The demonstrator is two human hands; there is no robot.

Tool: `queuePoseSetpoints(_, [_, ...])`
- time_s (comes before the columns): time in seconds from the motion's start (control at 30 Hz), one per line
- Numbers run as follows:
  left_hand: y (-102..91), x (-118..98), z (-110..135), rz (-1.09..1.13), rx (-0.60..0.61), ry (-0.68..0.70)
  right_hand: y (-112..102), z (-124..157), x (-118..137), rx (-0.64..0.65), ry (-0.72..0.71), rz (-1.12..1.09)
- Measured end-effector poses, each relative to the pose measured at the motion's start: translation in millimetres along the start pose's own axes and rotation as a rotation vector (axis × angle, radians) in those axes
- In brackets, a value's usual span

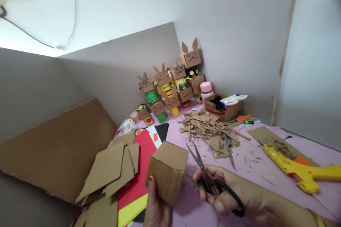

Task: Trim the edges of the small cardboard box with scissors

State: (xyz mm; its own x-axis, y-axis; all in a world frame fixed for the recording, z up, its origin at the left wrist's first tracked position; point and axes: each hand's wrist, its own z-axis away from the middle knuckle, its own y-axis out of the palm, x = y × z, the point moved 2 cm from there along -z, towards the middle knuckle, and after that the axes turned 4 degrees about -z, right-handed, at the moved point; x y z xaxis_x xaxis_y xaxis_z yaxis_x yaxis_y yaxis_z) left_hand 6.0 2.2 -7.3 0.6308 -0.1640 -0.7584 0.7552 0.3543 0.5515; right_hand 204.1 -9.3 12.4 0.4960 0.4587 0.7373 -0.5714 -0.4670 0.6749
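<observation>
My left hand (157,205) grips a cardboard box (168,177) from below, with the thumb pressed on its front face. The box is a small brown cube, tilted, raised above the pink table. In my right hand (222,188) is a pair of scissors (204,172) with black handles. Fingers and thumb are wrapped round the loops. The blades stand slightly apart and point up and left, just right of the box without touching it. Part of my left hand is hidden behind the box.
Cardboard sheets (106,170) and coloured paper (138,149) lie at left. Cardboard scraps (205,127) are heaped in the middle. A yellow glue gun (290,166) rests at right. Behind stand several cardboard animal figures (162,78), a pink bottle (206,90) and a supply box (223,110).
</observation>
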Motion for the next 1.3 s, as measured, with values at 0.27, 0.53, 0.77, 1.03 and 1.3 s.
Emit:
queuePoseSetpoints(0.27, [2.3, -0.7, 2.4, 0.04, -0.018, 0.015, -6.5, -1.4, -9.7, 0.013, 0.067, 0.041])
queuePoseSetpoints(0.53, [0.6, 0.3, -2.8, 0.034, 0.024, -0.005, -0.4, 1.5, -1.5, 0.025, 0.029, 0.033])
queuePoseSetpoints(0.77, [-1.1, -0.5, -1.5, -0.001, -0.033, 0.035, 1.6, 0.6, -0.4, -0.03, 0.021, 0.041])
queuePoseSetpoints(1.03, [1.1, -0.1, -1.3, 0.037, 0.004, 0.009, 1.6, 1.8, -2.5, -0.05, 0.014, 0.034])
queuePoseSetpoints(1.3, [1.4, -0.1, 2.7, 0.021, 0.017, 0.042, -3.2, -5.9, -8.9, -0.186, -0.081, 0.367])
